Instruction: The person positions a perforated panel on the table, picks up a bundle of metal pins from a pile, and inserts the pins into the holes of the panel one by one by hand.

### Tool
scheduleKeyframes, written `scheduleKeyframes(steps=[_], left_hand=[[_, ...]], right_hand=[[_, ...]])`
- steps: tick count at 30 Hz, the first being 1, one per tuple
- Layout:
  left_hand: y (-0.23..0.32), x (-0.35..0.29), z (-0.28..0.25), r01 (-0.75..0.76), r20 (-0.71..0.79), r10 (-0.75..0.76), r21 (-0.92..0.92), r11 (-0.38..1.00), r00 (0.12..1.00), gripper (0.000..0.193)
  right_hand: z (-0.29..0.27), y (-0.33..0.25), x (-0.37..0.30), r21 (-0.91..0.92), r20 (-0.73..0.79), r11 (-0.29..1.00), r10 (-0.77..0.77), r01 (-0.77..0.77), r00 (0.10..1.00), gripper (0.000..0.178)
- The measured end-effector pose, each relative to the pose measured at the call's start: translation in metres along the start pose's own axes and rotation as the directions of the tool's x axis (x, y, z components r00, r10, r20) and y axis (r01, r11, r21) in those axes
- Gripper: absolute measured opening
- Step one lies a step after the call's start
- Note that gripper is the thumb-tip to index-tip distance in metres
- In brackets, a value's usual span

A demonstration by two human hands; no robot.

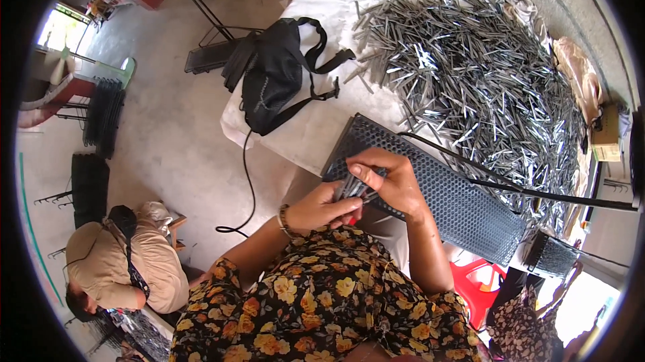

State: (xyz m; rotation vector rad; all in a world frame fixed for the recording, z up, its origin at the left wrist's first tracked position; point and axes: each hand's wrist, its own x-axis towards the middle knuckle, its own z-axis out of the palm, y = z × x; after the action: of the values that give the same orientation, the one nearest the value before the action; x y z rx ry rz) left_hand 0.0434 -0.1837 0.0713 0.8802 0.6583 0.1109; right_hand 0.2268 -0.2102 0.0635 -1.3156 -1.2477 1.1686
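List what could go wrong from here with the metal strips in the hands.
1. The left hand and right hand pinch a small bundle of metal strips over the perforated black panel; a loose grip could drop some.
2. The strip ends look thin and may nick fingers.
3. The big strip pile lies near the table's edge and could slide off.
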Motion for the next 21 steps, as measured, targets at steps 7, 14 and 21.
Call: scheduleKeyframes(steps=[7, 14, 21], left_hand=[[-0.014, -0.003, -0.013, -0.059, -0.022, 0.061, 0.103, 0.993, 0.998, 0.019], [-0.019, -0.013, -0.041, -0.063, -0.006, 0.063, 0.058, 0.996, 0.998, 0.021], [-0.014, -0.013, -0.046, -0.121, -0.216, 0.09, -0.135, 0.984, 0.972, 0.019]], right_hand=[[0.017, 0.001, -0.004, 0.102, -0.059, 0.991, 0.092, -0.086, 0.994, 0.019], [0.016, -0.003, 0.025, -0.122, -0.507, 0.992, -0.044, -0.021, 0.861, 0.022], [0.017, 0.019, 0.04, -0.539, -0.516, 0.839, -0.398, 0.074, 0.758, 0.016]])
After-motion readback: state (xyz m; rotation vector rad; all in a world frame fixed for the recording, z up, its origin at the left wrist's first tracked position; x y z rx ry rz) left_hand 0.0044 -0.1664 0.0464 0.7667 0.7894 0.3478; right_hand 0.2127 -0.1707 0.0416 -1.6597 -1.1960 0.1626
